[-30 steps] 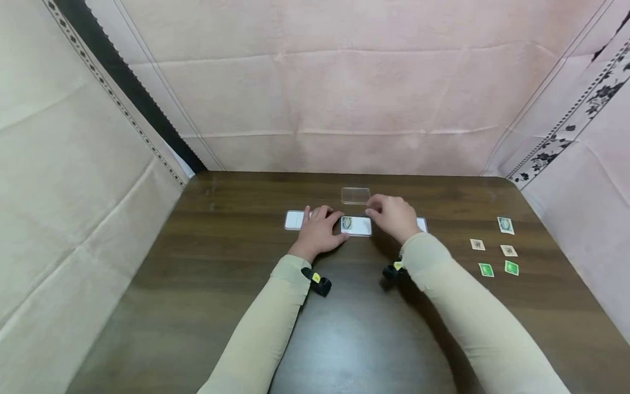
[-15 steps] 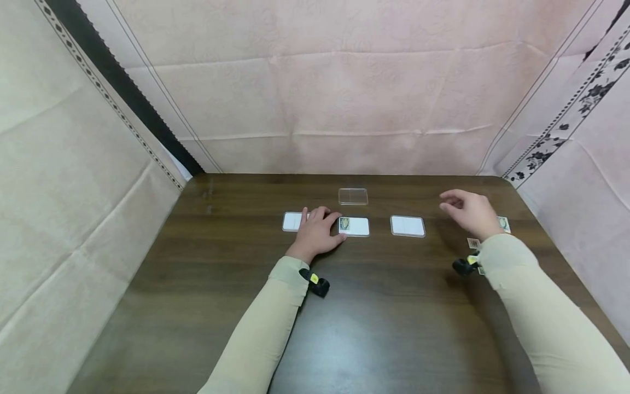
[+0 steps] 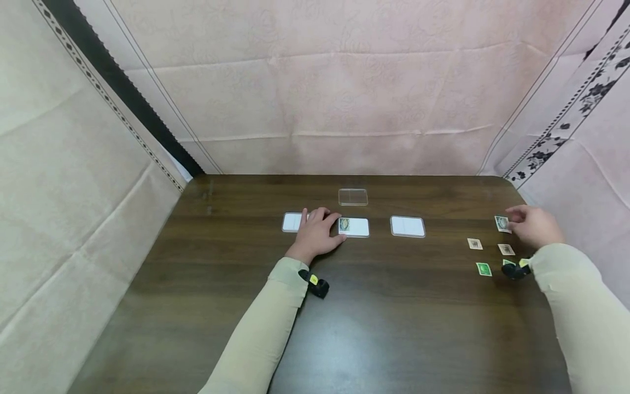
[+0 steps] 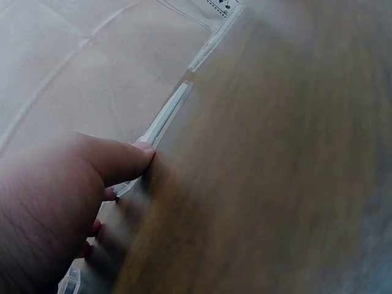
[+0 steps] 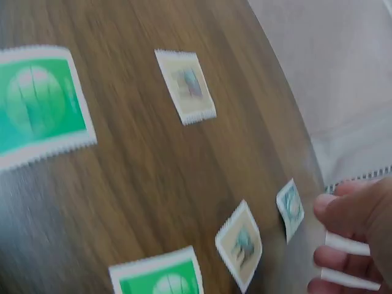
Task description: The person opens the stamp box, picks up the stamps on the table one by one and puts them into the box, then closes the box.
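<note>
In the head view my left hand [image 3: 315, 235] holds the left end of a flat clear case with a white insert [image 3: 358, 227], thumb at its near edge and index finger at its far edge. A small greenish stamp [image 3: 344, 224] lies at that case's left end. The left wrist view shows my thumb [image 4: 138, 156] against the case's edge [image 4: 166, 119]. Far right, my right hand [image 3: 535, 225] is beside a teal stamp [image 3: 502, 223], its fingers loosely bent. A narrow gap separates thumb [image 5: 327, 205] and teal stamp [image 5: 291, 208] in the right wrist view.
Two brown stamps [image 3: 474, 244] and two green stamps [image 3: 484, 269] lie near the right hand. Another white-filled case [image 3: 407, 226] lies right of the held one; a third [image 3: 291, 221] is partly behind the left hand. A clear lid [image 3: 353, 197] lies behind.
My right hand has left the middle case and travelled across the table to the teal stamp at the right. My left hand has stayed on the case.
</note>
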Tool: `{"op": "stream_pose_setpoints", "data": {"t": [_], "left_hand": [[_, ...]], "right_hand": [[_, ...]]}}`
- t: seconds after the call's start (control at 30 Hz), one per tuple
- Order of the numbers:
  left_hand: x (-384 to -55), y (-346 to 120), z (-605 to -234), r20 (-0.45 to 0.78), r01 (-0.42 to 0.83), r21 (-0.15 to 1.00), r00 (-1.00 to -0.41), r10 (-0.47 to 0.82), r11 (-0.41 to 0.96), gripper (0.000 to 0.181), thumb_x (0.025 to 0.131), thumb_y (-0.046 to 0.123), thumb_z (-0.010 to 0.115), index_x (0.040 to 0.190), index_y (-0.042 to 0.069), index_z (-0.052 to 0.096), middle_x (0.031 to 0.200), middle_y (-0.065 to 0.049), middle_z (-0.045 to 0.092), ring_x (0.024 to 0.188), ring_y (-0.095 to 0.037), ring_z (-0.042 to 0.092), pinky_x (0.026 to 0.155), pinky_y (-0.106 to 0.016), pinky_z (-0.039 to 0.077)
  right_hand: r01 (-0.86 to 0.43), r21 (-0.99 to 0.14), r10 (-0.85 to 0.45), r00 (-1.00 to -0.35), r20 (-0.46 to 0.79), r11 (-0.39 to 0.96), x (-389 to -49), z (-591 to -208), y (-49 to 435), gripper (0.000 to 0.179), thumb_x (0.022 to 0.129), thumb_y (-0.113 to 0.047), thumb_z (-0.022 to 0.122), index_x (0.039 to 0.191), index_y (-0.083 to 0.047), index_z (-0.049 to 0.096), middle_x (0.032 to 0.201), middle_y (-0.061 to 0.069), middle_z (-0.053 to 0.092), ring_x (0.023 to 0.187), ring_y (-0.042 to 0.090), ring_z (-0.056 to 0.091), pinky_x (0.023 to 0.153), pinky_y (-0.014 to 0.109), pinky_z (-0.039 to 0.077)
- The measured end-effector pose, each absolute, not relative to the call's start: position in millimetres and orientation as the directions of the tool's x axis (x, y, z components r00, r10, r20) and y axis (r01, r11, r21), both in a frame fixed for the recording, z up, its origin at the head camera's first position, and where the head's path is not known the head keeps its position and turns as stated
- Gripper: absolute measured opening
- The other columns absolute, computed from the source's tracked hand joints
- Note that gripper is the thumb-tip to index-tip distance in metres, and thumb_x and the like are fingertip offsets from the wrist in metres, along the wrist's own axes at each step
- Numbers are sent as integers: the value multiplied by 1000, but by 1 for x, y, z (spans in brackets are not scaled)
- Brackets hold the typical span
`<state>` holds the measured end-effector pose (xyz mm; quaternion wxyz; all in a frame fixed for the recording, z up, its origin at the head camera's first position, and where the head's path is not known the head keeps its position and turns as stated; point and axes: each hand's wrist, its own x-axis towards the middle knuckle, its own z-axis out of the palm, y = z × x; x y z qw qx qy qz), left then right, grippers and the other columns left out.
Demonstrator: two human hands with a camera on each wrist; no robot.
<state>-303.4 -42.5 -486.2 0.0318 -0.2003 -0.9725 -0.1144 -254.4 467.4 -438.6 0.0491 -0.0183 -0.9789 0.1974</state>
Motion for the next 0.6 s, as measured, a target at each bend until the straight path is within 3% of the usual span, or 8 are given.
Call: {"op": "stream_pose_setpoints", "data": {"t": [0.23, 0.6], "left_hand": [[-303, -43, -486, 112, 392, 207, -920, 376, 896, 63, 81, 64, 49, 134, 32, 45, 132, -1, 38, 124, -20, 32, 107, -52, 3], [-303, -43, -486, 105, 392, 202, -920, 378, 898, 63, 81, 66, 48, 134, 33, 44, 132, 0, 38, 124, -19, 32, 107, -52, 3]], "right_hand": [[164, -329, 166, -986, -23, 930, -248, -441, 476, 63, 83, -41, 62, 115, 11, 48, 110, 34, 52, 95, 51, 48, 76, 57, 37], [173, -290, 141, -982, -129, 941, -261, -443, 478, 76, 79, -43, 66, 124, 12, 39, 118, 37, 44, 100, 55, 41, 77, 61, 35]]}}
